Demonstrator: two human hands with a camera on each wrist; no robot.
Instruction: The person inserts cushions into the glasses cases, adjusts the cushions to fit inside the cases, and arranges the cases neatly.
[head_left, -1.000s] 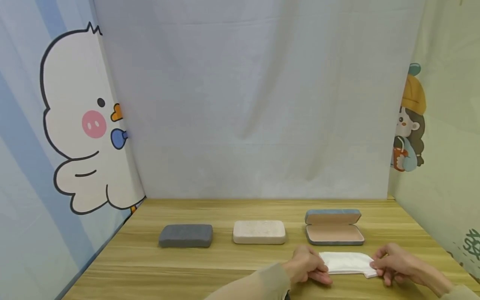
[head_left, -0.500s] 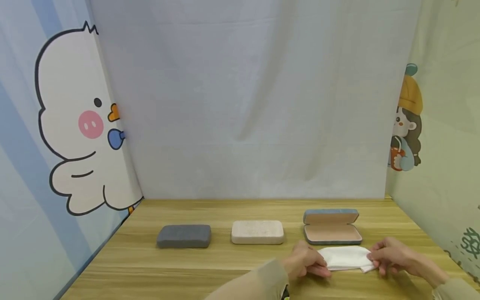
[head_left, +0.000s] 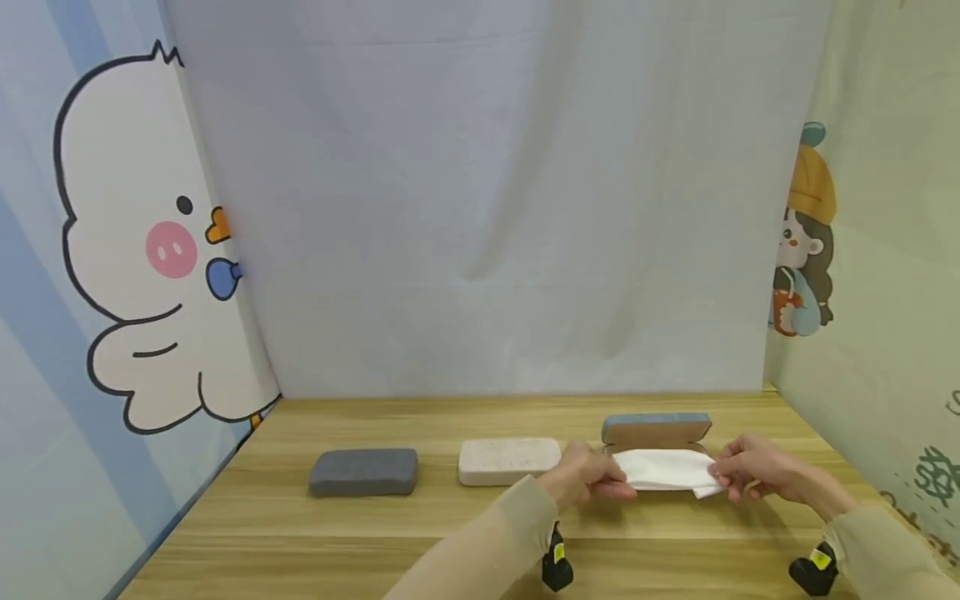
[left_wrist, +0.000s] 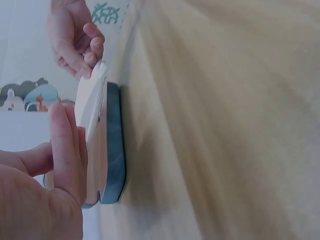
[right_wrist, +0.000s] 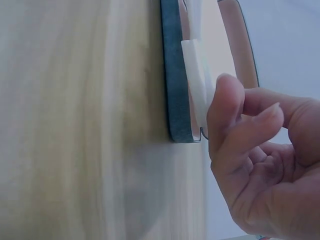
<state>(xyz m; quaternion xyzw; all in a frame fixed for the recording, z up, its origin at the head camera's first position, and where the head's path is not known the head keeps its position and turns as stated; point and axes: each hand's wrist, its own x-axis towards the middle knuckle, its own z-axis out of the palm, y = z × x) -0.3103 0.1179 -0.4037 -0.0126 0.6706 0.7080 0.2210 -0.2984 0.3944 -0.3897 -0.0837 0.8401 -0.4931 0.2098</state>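
Note:
A folded white cloth (head_left: 663, 471) is stretched between my two hands, just over the lower half of an open blue glasses case (head_left: 655, 427). My left hand (head_left: 588, 478) pinches the cloth's left end; in the left wrist view its fingers partly hide that end. At the other end, my right hand (head_left: 759, 468) pinches the cloth between thumb and fingers. The right wrist view shows the cloth (right_wrist: 200, 75) along the opening of the case (right_wrist: 176, 95), whose pinkish lining shows at the rim. The case's lid stands up behind the cloth.
A closed white case (head_left: 508, 461) lies left of my left hand. Farther left is a closed dark grey case (head_left: 363, 472). All rest on a wood-grain table (head_left: 337, 542), with a pale curtain (head_left: 450, 208) behind and printed cloths at both sides.
Both hands have lifted the white cloth off the table in front of the case and carried it away from me, over the open case. The two closed cases have stayed in place.

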